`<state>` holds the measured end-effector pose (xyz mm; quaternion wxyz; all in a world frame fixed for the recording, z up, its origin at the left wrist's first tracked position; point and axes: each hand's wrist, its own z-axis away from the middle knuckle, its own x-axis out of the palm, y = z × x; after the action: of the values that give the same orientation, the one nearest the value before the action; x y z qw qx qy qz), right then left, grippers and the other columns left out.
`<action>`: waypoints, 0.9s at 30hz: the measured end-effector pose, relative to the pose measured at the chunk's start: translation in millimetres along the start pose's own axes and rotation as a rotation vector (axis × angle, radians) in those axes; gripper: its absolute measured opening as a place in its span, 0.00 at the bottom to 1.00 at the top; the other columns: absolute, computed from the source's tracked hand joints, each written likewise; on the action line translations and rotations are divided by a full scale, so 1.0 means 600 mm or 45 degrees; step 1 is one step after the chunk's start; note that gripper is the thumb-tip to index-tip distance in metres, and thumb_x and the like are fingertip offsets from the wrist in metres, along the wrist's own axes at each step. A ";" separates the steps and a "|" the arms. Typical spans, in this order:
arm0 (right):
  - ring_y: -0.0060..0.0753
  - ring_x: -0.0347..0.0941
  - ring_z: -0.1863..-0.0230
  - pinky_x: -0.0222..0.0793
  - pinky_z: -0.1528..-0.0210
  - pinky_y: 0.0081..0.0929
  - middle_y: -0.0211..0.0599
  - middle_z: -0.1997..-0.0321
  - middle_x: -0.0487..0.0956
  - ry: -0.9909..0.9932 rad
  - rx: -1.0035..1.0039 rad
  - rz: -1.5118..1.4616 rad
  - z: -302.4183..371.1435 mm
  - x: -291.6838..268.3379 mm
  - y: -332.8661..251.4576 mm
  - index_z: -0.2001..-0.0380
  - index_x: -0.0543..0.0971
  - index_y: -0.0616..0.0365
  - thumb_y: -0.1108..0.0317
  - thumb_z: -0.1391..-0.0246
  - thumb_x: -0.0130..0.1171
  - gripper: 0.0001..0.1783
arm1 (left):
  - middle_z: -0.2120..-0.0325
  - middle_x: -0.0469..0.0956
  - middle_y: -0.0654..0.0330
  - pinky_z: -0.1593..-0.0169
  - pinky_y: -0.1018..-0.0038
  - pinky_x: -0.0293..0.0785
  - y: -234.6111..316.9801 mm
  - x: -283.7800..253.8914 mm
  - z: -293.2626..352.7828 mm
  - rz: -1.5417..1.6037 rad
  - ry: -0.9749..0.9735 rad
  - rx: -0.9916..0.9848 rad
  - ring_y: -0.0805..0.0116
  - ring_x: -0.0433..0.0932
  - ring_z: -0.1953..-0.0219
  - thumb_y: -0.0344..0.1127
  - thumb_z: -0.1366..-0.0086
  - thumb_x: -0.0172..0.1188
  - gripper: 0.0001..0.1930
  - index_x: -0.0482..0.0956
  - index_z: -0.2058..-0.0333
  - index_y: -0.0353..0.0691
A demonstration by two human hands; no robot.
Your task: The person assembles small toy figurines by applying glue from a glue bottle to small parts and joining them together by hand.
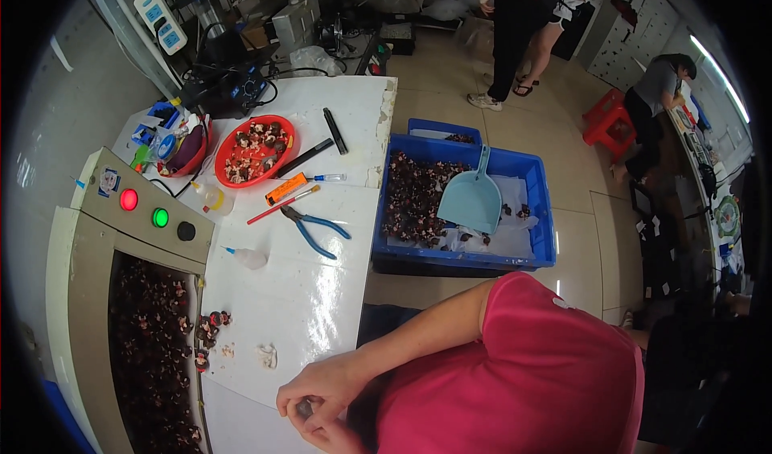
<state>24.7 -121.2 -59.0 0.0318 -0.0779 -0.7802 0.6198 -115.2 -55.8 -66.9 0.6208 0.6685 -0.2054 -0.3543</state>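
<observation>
My right hand (326, 380) comes in from the right and is curled over the white table's (301, 317) near edge. My left hand (334, 438) is just below it, partly cut off by the lower edge of the picture. Between the fingers of both hands shows a small, dark, rounded piece (304, 408); most of it is covered. A crumpled white lump (266, 356) lies on the table close to my hands. Further left, a few small dark figurines (207, 329) with red and pale parts lie at the rim of a machine opening.
The machine panel (153, 205) has red and green buttons above a bin full of dark figurines (153, 357). Blue-handled pliers (314, 229), a brush (281, 205), small bottles (248, 257) and a red basket (256, 150) stand about. A blue crate (547, 213) holds a dustpan (470, 201). Other people (515, 28) are beyond.
</observation>
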 end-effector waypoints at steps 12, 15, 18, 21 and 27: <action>0.37 0.75 0.66 0.69 0.65 0.30 0.38 0.66 0.77 -0.012 0.009 0.023 -0.003 0.004 0.002 0.55 0.70 0.58 0.54 0.53 0.59 0.25 | 0.54 0.69 0.56 0.49 0.75 0.66 -0.002 0.007 0.004 0.158 0.069 0.054 0.68 0.70 0.54 0.42 0.33 0.52 0.23 0.65 0.48 0.29; 0.37 0.75 0.66 0.69 0.65 0.29 0.37 0.66 0.78 0.015 0.030 0.025 0.005 -0.003 0.003 0.55 0.70 0.58 0.54 0.52 0.59 0.25 | 0.54 0.69 0.56 0.49 0.75 0.66 -0.007 0.014 -0.001 0.157 0.023 0.034 0.68 0.70 0.54 0.43 0.33 0.52 0.23 0.65 0.48 0.29; 0.37 0.75 0.67 0.69 0.66 0.29 0.37 0.67 0.78 -0.001 0.027 0.001 0.001 0.000 -0.002 0.55 0.70 0.58 0.54 0.53 0.59 0.25 | 0.54 0.69 0.57 0.49 0.75 0.66 -0.003 0.010 0.002 0.155 0.047 0.076 0.69 0.70 0.54 0.43 0.33 0.52 0.23 0.65 0.49 0.29; 0.36 0.76 0.68 0.69 0.67 0.29 0.37 0.68 0.78 0.015 0.014 -0.001 0.003 -0.002 -0.002 0.55 0.70 0.58 0.54 0.53 0.59 0.25 | 0.54 0.69 0.57 0.49 0.75 0.66 -0.009 0.011 0.001 0.146 0.064 0.124 0.69 0.70 0.54 0.43 0.33 0.52 0.23 0.66 0.49 0.29; 0.34 0.76 0.69 0.69 0.67 0.28 0.36 0.67 0.78 -0.004 0.029 -0.008 0.002 -0.003 -0.005 0.55 0.70 0.58 0.54 0.53 0.59 0.25 | 0.55 0.69 0.56 0.49 0.75 0.66 -0.004 0.007 0.001 0.057 0.067 0.117 0.69 0.70 0.54 0.43 0.33 0.52 0.23 0.65 0.49 0.29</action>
<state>26.3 -123.5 -56.2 0.0332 -0.0739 -0.7735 0.6286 -113.0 -58.9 -70.4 0.6023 0.7006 -0.2201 -0.3128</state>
